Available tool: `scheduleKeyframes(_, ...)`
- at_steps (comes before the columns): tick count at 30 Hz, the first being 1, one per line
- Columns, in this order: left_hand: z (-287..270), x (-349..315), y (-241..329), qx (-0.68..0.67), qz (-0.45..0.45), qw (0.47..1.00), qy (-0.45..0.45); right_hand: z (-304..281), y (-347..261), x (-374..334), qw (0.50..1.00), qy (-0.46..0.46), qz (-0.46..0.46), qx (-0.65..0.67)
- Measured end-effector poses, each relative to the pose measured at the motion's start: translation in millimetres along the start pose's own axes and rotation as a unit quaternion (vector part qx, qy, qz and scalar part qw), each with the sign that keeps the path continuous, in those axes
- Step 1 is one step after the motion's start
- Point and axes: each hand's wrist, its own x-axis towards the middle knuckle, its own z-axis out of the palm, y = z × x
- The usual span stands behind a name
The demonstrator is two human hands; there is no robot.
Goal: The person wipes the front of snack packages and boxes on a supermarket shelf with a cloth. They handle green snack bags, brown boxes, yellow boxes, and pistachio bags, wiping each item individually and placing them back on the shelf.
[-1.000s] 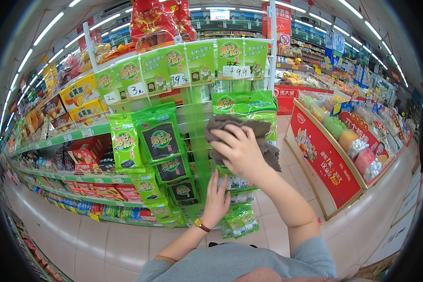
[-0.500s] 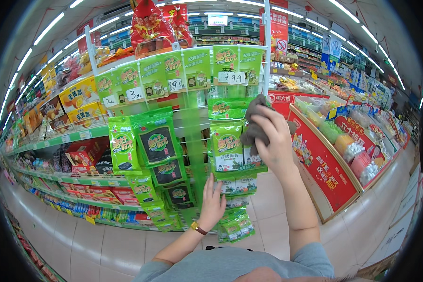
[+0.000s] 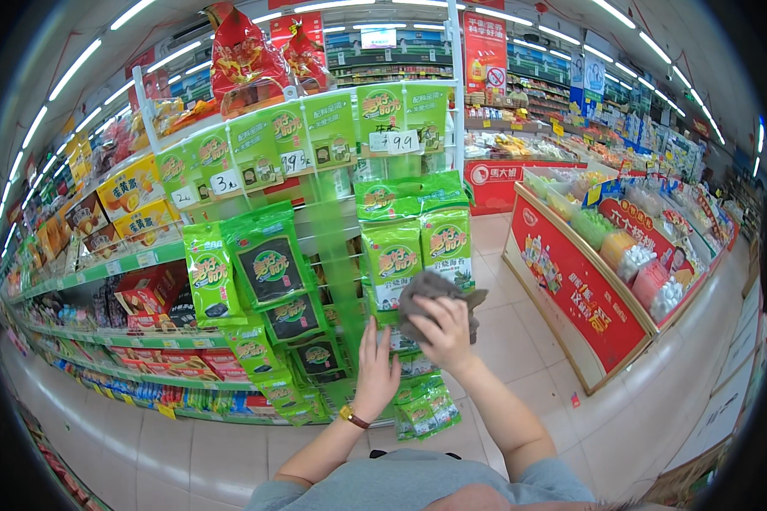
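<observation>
A bunched grey-brown cloth (image 3: pixel 423 294) is in my right hand (image 3: pixel 448 336), its fingers closed over it. The cloth presses against the lower front of a green seaweed snack pack (image 3: pixel 446 240) that hangs on the right side of the rack. Beside it my left hand (image 3: pixel 375 375) is raised with its fingers stretched out, near the left edge of the same column of packs; whether it touches them I cannot tell. Smaller green packs (image 3: pixel 426 409) hang below both hands. Farther left, another column holds green packs with dark windows (image 3: pixel 270 266).
Green header cards with price tags (image 3: pixel 307 136) run across the rack top. To the left, shelves hold yellow boxes (image 3: pixel 132 186) and red boxes (image 3: pixel 149 289). A red-sided bin of wrapped sweets (image 3: pixel 571 294) stands to the right on the tiled floor (image 3: pixel 494 349).
My right hand has brought the cloth down and left, from the top right edge of the packs to their lower front. My left hand keeps nearly the same place. The view has shifted slightly.
</observation>
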Motion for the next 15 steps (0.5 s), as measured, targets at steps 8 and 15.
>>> scheduleKeyframes(8, -2, -5, 5, -0.017, -0.013, 1.000, -0.013, 24, -10, -78, 0.995, -0.088, 0.030, 0.036)
scheduleKeyframes(15, 0, -15, 3, -0.015, -0.017, 1.000, -0.018, 25, -22, -107, 0.992, -0.117, 0.037, 0.035)
